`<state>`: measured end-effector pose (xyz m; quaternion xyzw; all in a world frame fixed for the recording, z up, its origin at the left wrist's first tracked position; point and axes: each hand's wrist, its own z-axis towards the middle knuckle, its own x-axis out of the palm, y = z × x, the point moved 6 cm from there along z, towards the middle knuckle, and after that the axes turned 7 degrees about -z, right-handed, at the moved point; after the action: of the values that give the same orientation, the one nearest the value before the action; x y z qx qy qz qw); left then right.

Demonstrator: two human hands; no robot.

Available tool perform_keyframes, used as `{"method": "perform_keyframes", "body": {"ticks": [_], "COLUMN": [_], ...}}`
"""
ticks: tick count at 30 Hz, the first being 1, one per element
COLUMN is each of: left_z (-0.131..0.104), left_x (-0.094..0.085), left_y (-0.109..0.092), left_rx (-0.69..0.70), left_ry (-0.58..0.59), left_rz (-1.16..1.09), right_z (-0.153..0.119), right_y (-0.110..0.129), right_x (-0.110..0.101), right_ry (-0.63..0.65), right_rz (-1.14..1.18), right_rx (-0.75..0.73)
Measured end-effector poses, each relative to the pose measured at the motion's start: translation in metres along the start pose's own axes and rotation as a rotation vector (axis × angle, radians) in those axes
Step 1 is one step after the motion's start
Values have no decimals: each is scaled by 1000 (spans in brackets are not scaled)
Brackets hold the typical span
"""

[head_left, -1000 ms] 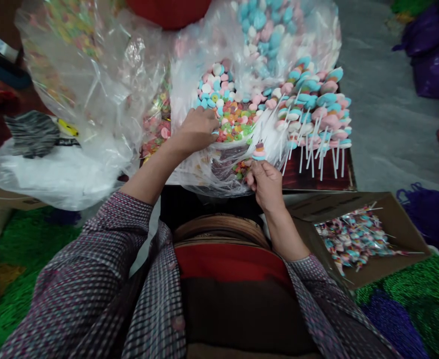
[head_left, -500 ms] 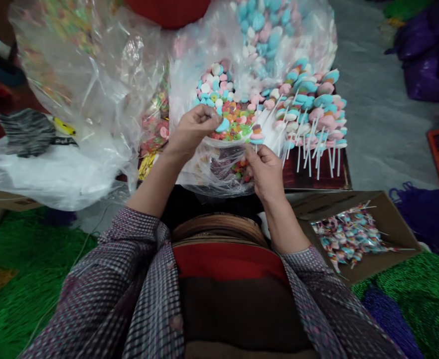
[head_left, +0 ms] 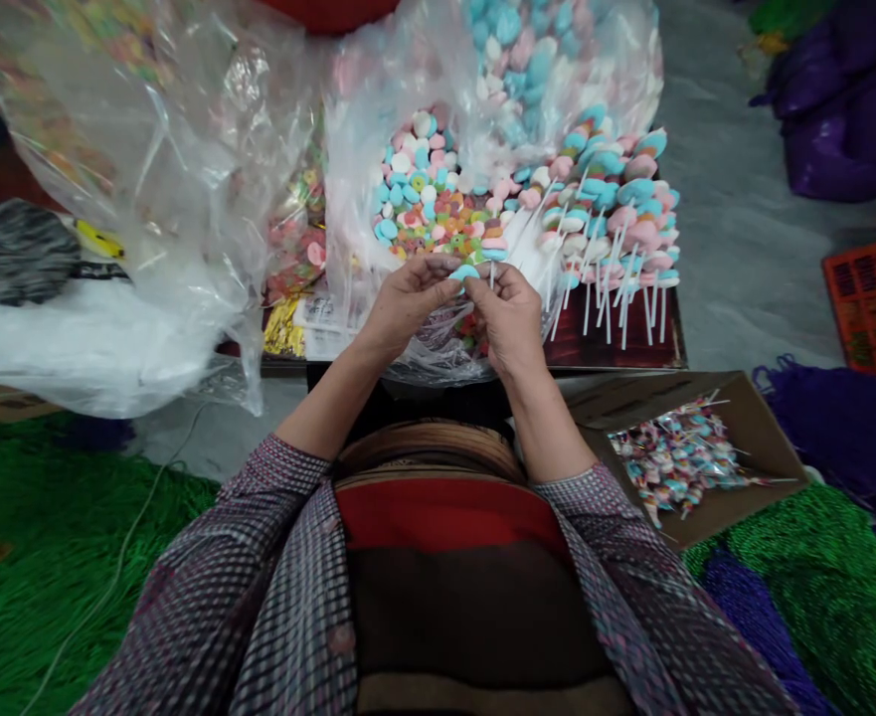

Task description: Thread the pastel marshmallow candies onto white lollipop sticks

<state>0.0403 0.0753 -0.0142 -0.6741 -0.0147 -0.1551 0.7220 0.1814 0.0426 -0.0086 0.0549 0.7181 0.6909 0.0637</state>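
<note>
Floor [head_left: 728, 298]: grey and smooth-looking, with an orange crate [head_left: 874, 303], purple bags [head_left: 832, 109] and heaped green strands [head_left: 817, 547] on the right.
Table [head_left: 616, 350]: dark reddish brown, glossy, largely covered by clear bags.
Print: dark marks on a white packet [head_left: 318, 320] near the table's front edge, too blurred to read.
Left hand [head_left: 408, 306]: close beside the right, fingertips pinching a blue candy [head_left: 465, 271].
Right hand [head_left: 510, 306]: closed on a stick [head_left: 492, 277], stacked candies [head_left: 493, 242] at its top.
Blue candy: between both hands' fingertips, in front of the loose sweets [head_left: 438, 214].
Pops [head_left: 609, 219]: piled at the table's right, sticks pointing forward.
Carton [head_left: 766, 438]: below right, holding wrapped pops [head_left: 680, 457].
</note>
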Motion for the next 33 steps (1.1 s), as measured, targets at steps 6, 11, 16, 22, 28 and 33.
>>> {"method": "perform_keyframes", "body": {"ticks": [6,11,16,22,28,33], "left_z": [-3,0,-4,-11,-9,-5], "left_x": [-3,-4,5,13,1,-18], "left_y": [8,3,3,1,5,1], "left_rx": [-98,26,14,-58,-109,-50], "left_ry": [-43,-85,-71,-56,-173,-240], "left_rz": [-133,-179,-252,-263,-243,-219], "right_z": [3,-2,-7,-3,-15,-46], "right_y": [1,9,9,7,11,27], "right_x": [-5,-9,1,1,-3,-5], "right_ry": [-48,51,118,60,82,243], "right_rz": [-9,95,135,69,7,-193], "right_rx": [-105,2,117,27,7,-20]}}
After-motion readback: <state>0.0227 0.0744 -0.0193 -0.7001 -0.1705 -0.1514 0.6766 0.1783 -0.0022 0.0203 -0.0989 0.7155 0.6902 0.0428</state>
